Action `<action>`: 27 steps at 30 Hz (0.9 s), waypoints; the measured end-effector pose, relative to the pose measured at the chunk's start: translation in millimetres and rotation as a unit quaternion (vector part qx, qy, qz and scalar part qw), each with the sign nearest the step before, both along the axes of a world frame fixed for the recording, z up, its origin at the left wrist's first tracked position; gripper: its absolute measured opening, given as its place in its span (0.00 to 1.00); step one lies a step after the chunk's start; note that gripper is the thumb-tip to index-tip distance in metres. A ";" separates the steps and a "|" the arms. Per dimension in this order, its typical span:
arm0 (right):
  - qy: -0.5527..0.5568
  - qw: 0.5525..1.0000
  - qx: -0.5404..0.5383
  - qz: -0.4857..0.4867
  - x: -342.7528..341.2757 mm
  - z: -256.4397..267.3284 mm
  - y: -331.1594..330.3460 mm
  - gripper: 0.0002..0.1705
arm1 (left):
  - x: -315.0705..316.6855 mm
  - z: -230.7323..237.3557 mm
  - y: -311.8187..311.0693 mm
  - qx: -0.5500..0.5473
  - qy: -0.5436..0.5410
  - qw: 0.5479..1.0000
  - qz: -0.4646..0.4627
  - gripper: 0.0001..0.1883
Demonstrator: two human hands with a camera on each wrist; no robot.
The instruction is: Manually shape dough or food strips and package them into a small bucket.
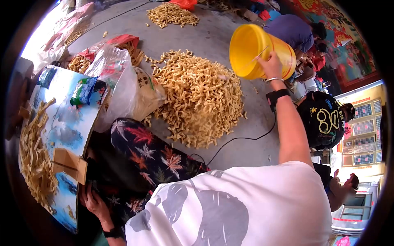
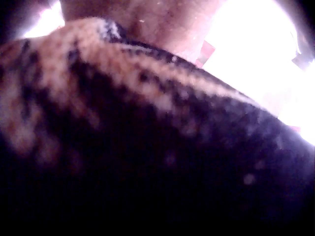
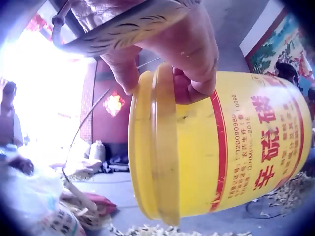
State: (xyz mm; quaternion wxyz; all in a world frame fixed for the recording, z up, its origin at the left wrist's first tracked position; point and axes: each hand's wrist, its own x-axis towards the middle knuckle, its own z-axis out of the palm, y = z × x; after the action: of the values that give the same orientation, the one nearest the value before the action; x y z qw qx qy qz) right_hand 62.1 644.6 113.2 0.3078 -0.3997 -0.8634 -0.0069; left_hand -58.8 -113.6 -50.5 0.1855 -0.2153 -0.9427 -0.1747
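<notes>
In the head view a yellow bucket (image 1: 248, 51) is tipped on its side, its mouth facing left and no contents visible in it. My right hand (image 1: 271, 65) grips its rim; in the right wrist view the fingers of the right hand (image 3: 167, 54) are curled over the rim of the bucket (image 3: 197, 147), which has red print. A large pile of short tan pieces (image 1: 199, 96) lies on the floor to the left of the bucket. My left hand (image 1: 95, 203) rests low beside the board (image 1: 65, 123) and my patterned trouser leg; the left wrist view is mostly dark cloth (image 2: 147, 98).
Long tan strips (image 1: 37, 160) and a green packet (image 1: 83, 91) lie on the board, with a cardboard piece (image 1: 69, 164) at its edge. Plastic sacks (image 1: 135, 90) stand beside the pile. A black cable (image 1: 242, 139) crosses the floor. Other people sit at the right.
</notes>
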 end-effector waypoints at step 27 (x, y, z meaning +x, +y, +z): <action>-0.002 0.738 -0.508 0.445 -128.5 -23.7 -188.9 0.20 | 15.4 9.9 6.5 0.089 0.001 0.995 0.046 0.14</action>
State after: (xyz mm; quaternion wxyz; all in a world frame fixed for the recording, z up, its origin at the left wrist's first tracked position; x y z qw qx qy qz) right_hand -66.4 455.8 89.5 0.0253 -0.0668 -0.8191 0.5692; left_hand -43.4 -107.1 -40.6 0.2131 -0.1542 -0.9322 -0.2485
